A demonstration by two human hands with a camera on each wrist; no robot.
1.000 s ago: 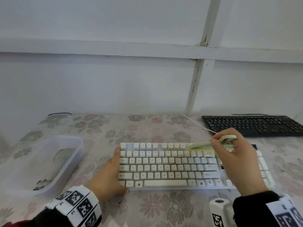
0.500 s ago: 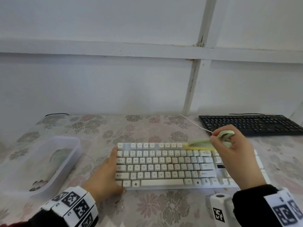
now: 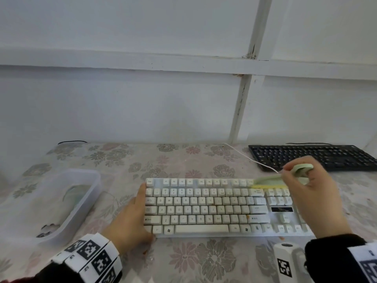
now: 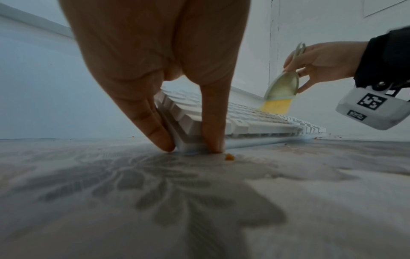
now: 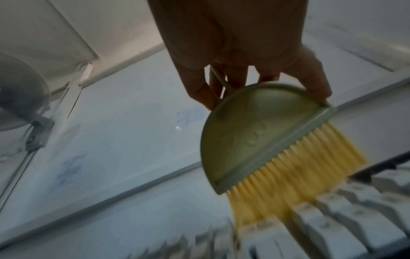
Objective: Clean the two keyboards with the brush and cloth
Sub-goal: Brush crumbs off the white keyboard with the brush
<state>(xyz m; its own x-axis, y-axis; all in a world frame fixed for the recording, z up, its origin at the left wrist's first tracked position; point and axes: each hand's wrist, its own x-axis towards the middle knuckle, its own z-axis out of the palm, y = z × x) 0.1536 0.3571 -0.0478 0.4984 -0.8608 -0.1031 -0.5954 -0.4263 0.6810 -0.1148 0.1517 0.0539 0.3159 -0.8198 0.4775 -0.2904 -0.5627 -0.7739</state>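
Far left sits a clear plastic tub (image 3: 61,203) on the flowery tablecloth (image 3: 204,260). Next over, the left hand (image 3: 130,223) pinches the white keyboard (image 3: 206,209) by its near left corner, fingers on the end, thumb on the front edge. Past that grip, the right hand (image 3: 314,199) has its fingers curled round the green brush (image 3: 285,176), whose yellow bristles (image 5: 295,175) touch the top key row right below its fingertips. The black keyboard (image 3: 314,157) lies just behind that hand.
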